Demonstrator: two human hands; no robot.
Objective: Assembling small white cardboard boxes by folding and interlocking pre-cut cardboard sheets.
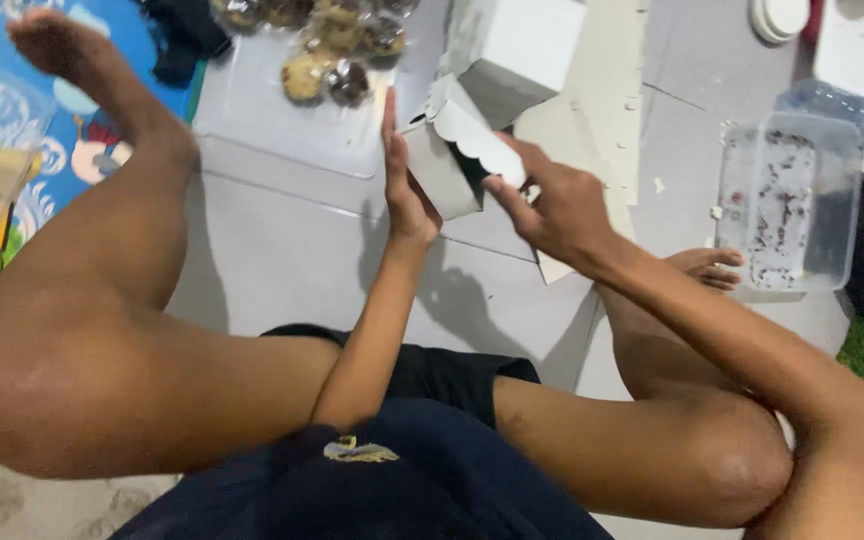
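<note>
Dark shorts [452, 375] (seated), both hands [407, 195] gripping white box [457, 150].

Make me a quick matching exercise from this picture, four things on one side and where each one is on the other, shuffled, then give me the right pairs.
Things:
1. small white box
2. clear plastic container
3. wrapped cookies
4. colourful play mat

Places:
A. on the floor at the far right
B. at the left edge, under the raised leg
C. held between the left hand and the right hand
D. on a clear tray at the top of the picture

Pairs: 1-C, 2-A, 3-D, 4-B
</note>
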